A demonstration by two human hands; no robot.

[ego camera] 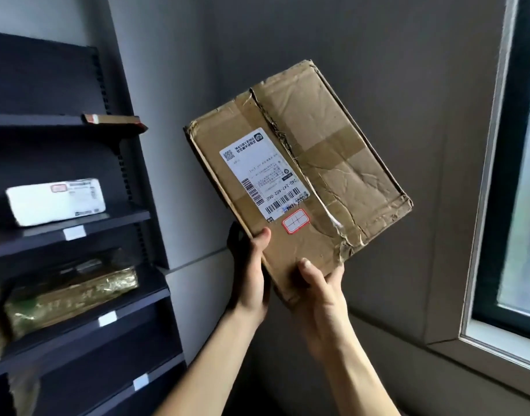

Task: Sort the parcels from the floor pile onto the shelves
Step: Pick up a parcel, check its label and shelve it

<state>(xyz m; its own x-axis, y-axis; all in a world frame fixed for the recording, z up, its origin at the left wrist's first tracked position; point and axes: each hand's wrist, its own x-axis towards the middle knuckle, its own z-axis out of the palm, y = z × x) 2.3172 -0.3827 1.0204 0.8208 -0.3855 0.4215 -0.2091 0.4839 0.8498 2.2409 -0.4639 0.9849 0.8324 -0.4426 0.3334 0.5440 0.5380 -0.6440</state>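
Two bare hands hold one battered cardboard parcel (317, 163) up in the air, tilted, in front of a grey panelled wall (348, 55). It is well clear of the dark shelving (47, 70) on the left and near the window (522, 205) on the right. The left grip (248, 265) clasps the parcel's lower left edge, thumb on the front face. The right grip (320, 298) clasps the bottom corner in the same way. Torn tape runs down the parcel's front, beside a white shipping label (257, 175) and a small red-bordered sticker (295, 222).

Three of the shelves carry goods. A flat brown parcel (113, 119) lies on the upper one, a white parcel (55, 201) on the next, and a greenish-gold wrapped parcel (71, 292) below that. Small white tags (74, 233) sit on the shelf fronts.

Both sets of fingers are behind the cardboard and cannot be seen. The label's small print is upside down and mostly too fine to read. The shelving is cut off at the left edge, so the wrapped parcel's far end is lost. Blur softens the lowest shelves, and the window glass shows only a pale glare.
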